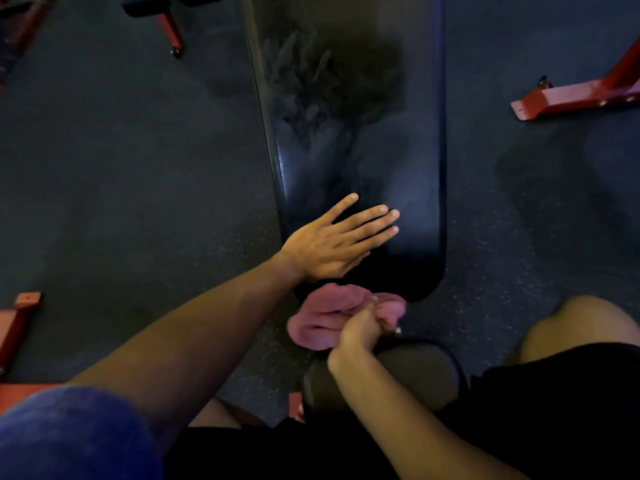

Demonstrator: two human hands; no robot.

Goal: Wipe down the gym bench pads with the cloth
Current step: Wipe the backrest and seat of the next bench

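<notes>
L hand lies flat, fingers spread, on the pad to steady it; R hand grips the cloth at pad's near end, ready to wipe.

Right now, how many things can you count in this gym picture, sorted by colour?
Pink: 1, the cloth, gripped by the right hand.
Black: 2, the long bench pad under the flat left hand, and the small pad nearer the person.
Red: 4 frame pieces, at.
Total: 7.
</notes>
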